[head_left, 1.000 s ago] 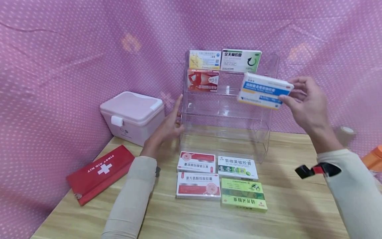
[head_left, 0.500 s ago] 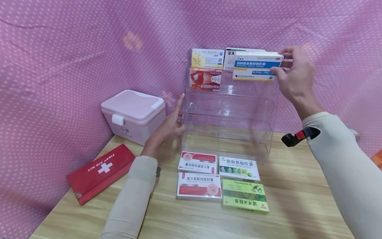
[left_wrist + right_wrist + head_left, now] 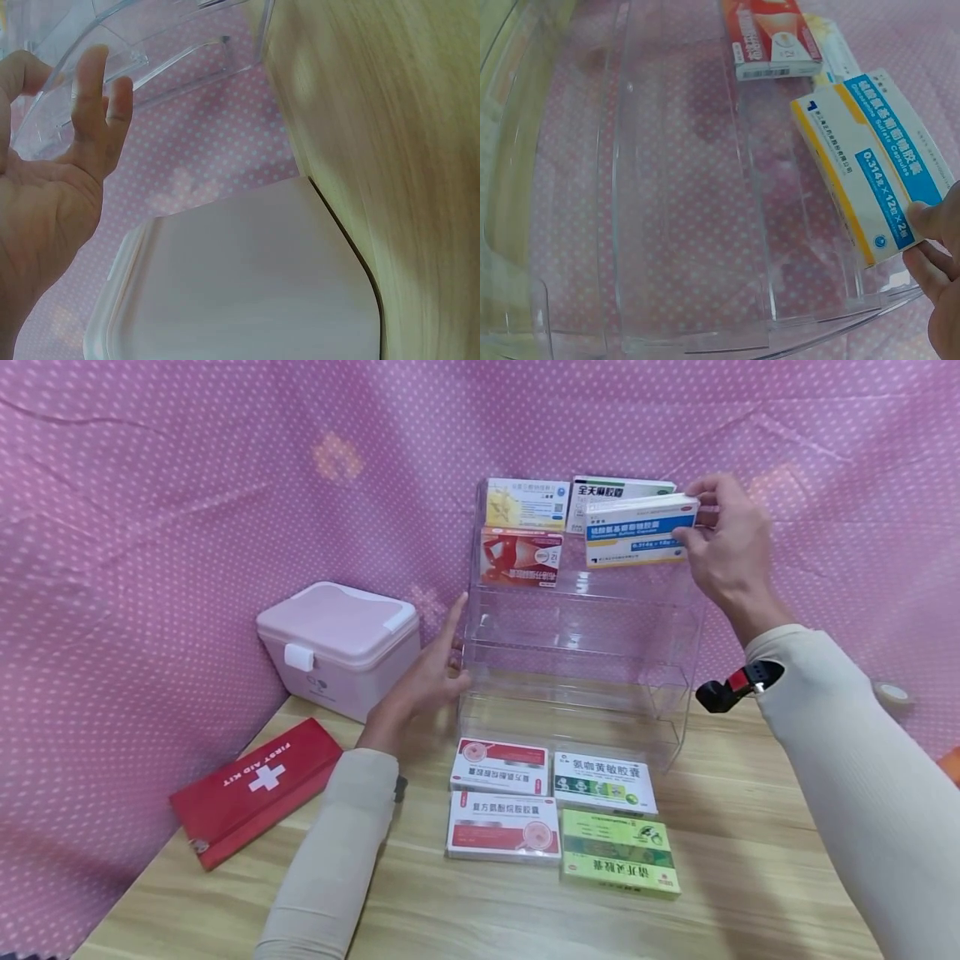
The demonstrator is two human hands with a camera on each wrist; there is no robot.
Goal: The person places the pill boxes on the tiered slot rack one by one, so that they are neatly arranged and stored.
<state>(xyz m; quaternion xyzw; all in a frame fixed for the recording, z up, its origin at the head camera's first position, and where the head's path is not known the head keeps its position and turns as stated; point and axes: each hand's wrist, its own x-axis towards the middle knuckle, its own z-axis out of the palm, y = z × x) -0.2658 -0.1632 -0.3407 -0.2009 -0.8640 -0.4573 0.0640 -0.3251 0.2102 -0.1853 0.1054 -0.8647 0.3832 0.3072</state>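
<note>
My right hand pinches a white, blue and yellow medicine box by its right end, holding it at the second tier of a clear acrylic tiered rack, beside a red box. The same blue box and the red box show in the right wrist view. A yellow box and a green-lettered white box stand on the top tier. My left hand rests with straight fingers against the rack's left side wall.
Several medicine boxes lie flat on the wooden table in front of the rack. A pink plastic case and a red first aid pouch sit at left. A tape roll lies at far right. Pink dotted cloth backs everything.
My right hand carried the blue box up and leftward from in front of the rack to the second tier. The left hand stayed on the rack's side.
</note>
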